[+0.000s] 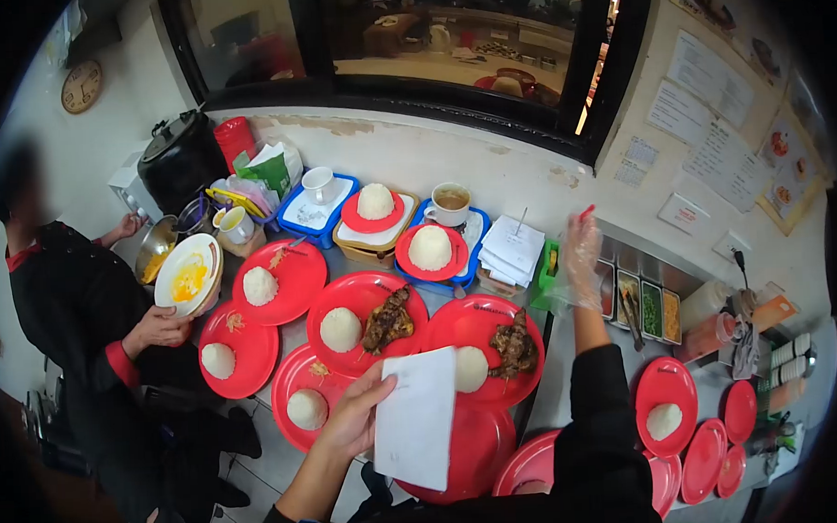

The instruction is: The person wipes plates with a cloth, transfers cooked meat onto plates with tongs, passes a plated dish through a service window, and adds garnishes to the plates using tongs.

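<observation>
The fingers [386,388] of the left hand [352,416] pinch a white rectangular paper sheet [415,423] by its upper left edge, thumb in front and the rest behind. Held up in front of the body, the sheet hangs over a bare red oval plate [485,448]. It should be almost weightless and limp, quick to crease, and would likely soak up grease; the dry top edge or a side margin looks the best place to grip.

The right hand [582,260], in a clear plastic glove, reaches out with its fingers apparently closed on a slim red object [587,212]; the loose film could make a grip on paper slippery.

Close by that hand stand a green dispenser [548,264] and a stack of white paper slips [512,249] with a thin metal spike [521,219] upright in it, which could tear a sheet. Between the arms, a red plate [480,313] on the grey bench [557,349] carries a white rice mound [471,368] and dark grilled meat [516,347], where a low sheet could smear.
</observation>
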Action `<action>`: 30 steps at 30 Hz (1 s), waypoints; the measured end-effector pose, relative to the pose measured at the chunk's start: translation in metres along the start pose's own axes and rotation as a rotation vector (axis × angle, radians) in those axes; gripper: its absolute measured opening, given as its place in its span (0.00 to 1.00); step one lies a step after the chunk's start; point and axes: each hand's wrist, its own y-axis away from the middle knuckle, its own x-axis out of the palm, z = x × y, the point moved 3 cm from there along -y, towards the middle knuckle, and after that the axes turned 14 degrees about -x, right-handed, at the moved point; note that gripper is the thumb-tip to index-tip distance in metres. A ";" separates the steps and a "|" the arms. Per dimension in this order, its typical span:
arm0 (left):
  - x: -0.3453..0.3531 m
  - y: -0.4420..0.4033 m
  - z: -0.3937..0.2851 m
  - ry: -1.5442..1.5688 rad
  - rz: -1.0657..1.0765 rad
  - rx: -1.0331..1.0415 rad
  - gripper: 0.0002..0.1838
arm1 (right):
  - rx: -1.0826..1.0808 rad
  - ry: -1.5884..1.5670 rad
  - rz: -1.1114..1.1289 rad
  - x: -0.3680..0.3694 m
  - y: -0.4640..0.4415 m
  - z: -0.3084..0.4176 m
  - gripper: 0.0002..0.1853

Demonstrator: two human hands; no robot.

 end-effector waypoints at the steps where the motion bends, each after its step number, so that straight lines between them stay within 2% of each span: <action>1: 0.002 -0.003 -0.004 0.010 0.002 -0.005 0.21 | 0.065 -0.333 -0.064 -0.017 -0.002 0.029 0.08; 2: 0.005 -0.006 -0.008 0.000 0.057 -0.009 0.21 | 0.065 -0.327 -0.059 -0.033 -0.001 0.058 0.08; 3: 0.009 -0.009 -0.012 -0.012 0.113 -0.014 0.21 | 0.075 -0.546 -0.199 -0.053 0.005 0.087 0.07; 5: 0.015 -0.015 -0.019 -0.035 0.150 0.020 0.20 | 0.088 -0.748 -0.332 -0.099 0.021 0.151 0.06; 6: 0.019 -0.017 -0.020 -0.062 0.184 0.059 0.19 | 0.083 -0.725 -0.305 -0.125 0.033 0.188 0.05; 9: 0.023 -0.013 -0.030 -0.400 -0.049 0.380 0.15 | 0.091 -0.744 -0.230 -0.142 0.082 0.271 0.05; 12: 0.024 -0.007 -0.031 -0.166 0.031 0.437 0.14 | 0.125 -0.909 -0.119 -0.133 0.137 0.341 0.09; 14: 0.029 0.002 -0.027 -0.131 0.067 0.430 0.14 | 0.132 -0.961 -0.088 -0.134 0.156 0.358 0.11; 17: 0.032 0.020 -0.024 -0.090 0.140 0.377 0.19 | 0.251 -0.775 0.164 -0.123 0.182 0.363 0.07; 19: 0.033 0.029 -0.022 -0.321 0.097 0.360 0.21 | 0.074 -0.699 0.070 -0.117 0.193 0.360 0.06; 20: 0.033 0.030 -0.019 -0.319 0.097 0.355 0.21 | 0.077 -0.696 0.071 -0.119 0.193 0.363 0.06; 22: 0.037 0.032 -0.014 -0.405 0.114 0.478 0.22 | -0.043 -0.659 0.187 -0.121 0.187 0.373 0.05; 23: 0.036 0.033 -0.013 -0.405 0.114 0.475 0.22 | -0.040 -0.657 0.186 -0.119 0.185 0.371 0.05; 25: 0.036 0.035 -0.012 -0.530 0.071 0.523 0.22 | -0.257 -0.568 0.152 -0.116 0.181 0.371 0.09; 26: 0.036 0.037 -0.013 -0.531 0.072 0.521 0.22 | -0.255 -0.567 0.151 -0.118 0.181 0.369 0.09; 28: 0.036 0.037 -0.014 -0.524 0.090 0.463 0.22 | 0.090 -0.673 0.085 -0.119 0.180 0.358 0.09; 29: 0.036 0.034 -0.012 -0.523 0.093 0.462 0.22 | 0.090 -0.671 0.084 -0.119 0.179 0.358 0.09; 30: 0.036 0.031 -0.010 -0.535 0.106 0.484 0.22 | -0.076 -0.638 0.121 -0.118 0.177 0.364 0.08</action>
